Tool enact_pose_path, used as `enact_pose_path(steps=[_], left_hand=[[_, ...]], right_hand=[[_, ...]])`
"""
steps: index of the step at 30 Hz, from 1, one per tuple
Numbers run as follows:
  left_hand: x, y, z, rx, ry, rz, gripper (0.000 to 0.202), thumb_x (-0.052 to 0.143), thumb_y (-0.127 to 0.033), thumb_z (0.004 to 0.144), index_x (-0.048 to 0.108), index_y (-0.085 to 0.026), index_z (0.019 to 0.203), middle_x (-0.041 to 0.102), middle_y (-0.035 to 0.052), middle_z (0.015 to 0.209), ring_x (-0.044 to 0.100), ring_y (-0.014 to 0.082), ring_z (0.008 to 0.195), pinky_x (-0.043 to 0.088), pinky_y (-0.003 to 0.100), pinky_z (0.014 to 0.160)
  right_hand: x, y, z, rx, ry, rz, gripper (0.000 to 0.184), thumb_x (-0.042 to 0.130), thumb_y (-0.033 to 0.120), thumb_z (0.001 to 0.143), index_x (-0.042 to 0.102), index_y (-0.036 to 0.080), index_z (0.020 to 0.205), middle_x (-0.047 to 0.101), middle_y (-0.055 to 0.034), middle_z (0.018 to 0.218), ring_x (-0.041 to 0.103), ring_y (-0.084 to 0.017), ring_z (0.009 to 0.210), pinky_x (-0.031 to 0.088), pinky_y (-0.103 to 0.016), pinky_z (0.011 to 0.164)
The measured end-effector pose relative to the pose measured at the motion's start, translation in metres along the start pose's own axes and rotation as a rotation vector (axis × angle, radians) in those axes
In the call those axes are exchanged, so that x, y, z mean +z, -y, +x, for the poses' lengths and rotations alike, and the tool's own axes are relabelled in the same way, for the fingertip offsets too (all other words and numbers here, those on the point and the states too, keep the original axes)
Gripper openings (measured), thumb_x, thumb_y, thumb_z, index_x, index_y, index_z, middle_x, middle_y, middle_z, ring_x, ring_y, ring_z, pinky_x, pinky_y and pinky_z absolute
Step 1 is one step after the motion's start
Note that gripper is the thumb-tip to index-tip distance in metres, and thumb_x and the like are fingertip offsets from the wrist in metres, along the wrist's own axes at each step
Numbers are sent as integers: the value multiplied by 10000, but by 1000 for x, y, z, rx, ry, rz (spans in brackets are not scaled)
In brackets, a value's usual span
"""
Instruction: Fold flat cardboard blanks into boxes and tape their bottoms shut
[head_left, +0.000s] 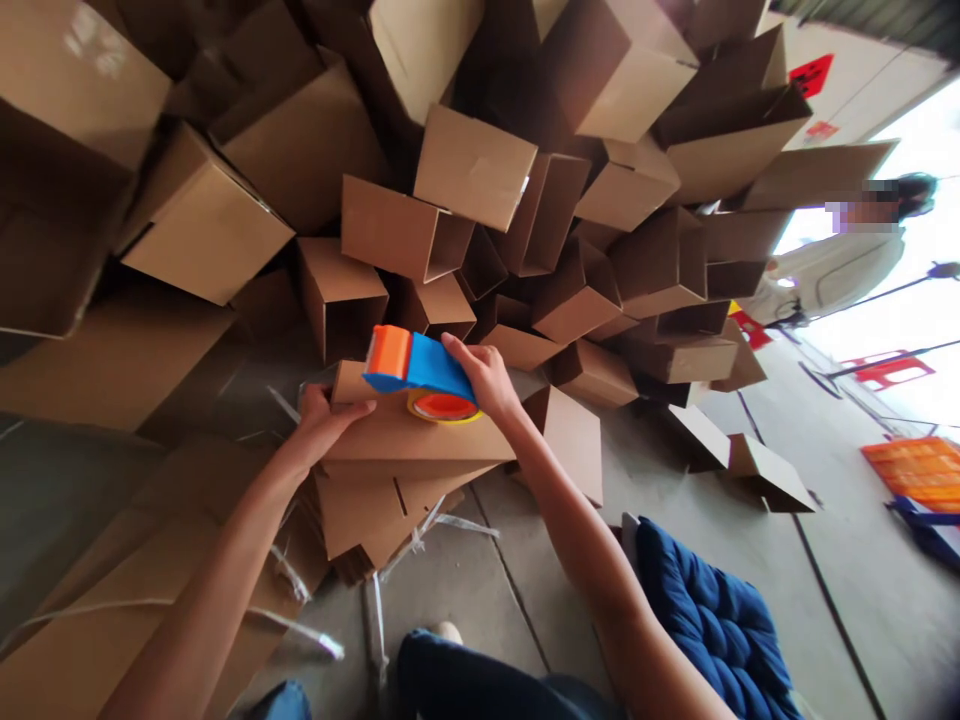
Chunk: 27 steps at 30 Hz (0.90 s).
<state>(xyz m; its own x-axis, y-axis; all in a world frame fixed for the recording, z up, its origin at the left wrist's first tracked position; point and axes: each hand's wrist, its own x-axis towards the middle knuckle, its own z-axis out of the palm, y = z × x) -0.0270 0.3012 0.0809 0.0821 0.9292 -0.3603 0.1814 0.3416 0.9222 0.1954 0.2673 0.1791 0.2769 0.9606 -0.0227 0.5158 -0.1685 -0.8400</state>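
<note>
A blue and orange tape dispenser (439,368) with a roll of tape (448,405) at its underside is gripped in my right hand (491,378). Below it lies a cardboard box (420,440), on top of a stack of flattened cardboard (375,510). My left hand (324,418) rests at the box's left end, thumb stretched along the cardboard toward the dispenser; its other fingers are mostly hidden behind the edge. I cannot tell whether the tape touches the box.
Many open cardboard boxes (390,228) are heaped beyond my hands. White strapping (296,628) trails over the floor and cardboard at lower left. A dark blue tufted cushion (709,615) sits at lower right. A person (844,265) stands at far right, near an orange crate-like object (915,470).
</note>
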Motion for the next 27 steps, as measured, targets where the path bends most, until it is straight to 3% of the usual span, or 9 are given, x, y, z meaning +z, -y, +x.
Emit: enact_pose_path(steps=[3, 6, 11, 15, 21, 27], left_hand=[[-14, -5, -2, -85, 82, -93, 623, 881, -445, 598, 523, -223, 1056, 673, 110, 1165, 639, 344, 1243, 516, 473, 1048], [-32, -7, 0, -42, 101, -201, 540, 800, -517, 642, 640, -213, 1059, 729, 94, 1135, 663, 324, 1197, 532, 419, 972], [-54, -13, -3, 99, 78, -200, 453, 725, -615, 670, 775, -214, 874, 793, 96, 997, 692, 257, 903, 463, 300, 641], [-51, -22, -16, 102, 215, -138, 501, 686, -690, 689, 807, -208, 756, 796, 115, 821, 599, 199, 628, 326, 290, 504], [-35, -29, -33, 89, 317, -205, 563, 618, -731, 797, 841, -214, 797, 814, 129, 859, 684, 238, 701, 389, 318, 564], [-31, -30, -32, 135, 280, -237, 455, 816, -674, 608, 727, -228, 627, 677, 51, 657, 576, 200, 666, 360, 305, 577]], right_hand=[[-3, -2, 0, 31, 24, -4, 700, 535, 827, 819, 212, 258, 568, 190, 59, 548, 199, -94, 539, 143, -302, 514], [-5, 0, -3, 24, 12, 5, 726, 550, 860, 793, 208, 259, 571, 189, 59, 557, 186, -95, 541, 135, -306, 512], [-6, -1, -5, 7, 41, 47, 759, 579, 884, 769, 202, 257, 566, 173, 57, 556, 176, -93, 525, 132, -311, 506], [-7, -3, -5, -15, 64, 34, 755, 579, 868, 786, 204, 250, 570, 176, 51, 567, 171, -97, 539, 133, -317, 515], [-2, 6, -9, -78, 99, -23, 758, 573, 863, 795, 188, 246, 577, 160, 48, 585, 151, -102, 559, 130, -323, 524], [10, 15, -14, -111, 111, -42, 724, 544, 834, 830, 195, 252, 578, 160, 46, 600, 150, -104, 569, 136, -315, 524]])
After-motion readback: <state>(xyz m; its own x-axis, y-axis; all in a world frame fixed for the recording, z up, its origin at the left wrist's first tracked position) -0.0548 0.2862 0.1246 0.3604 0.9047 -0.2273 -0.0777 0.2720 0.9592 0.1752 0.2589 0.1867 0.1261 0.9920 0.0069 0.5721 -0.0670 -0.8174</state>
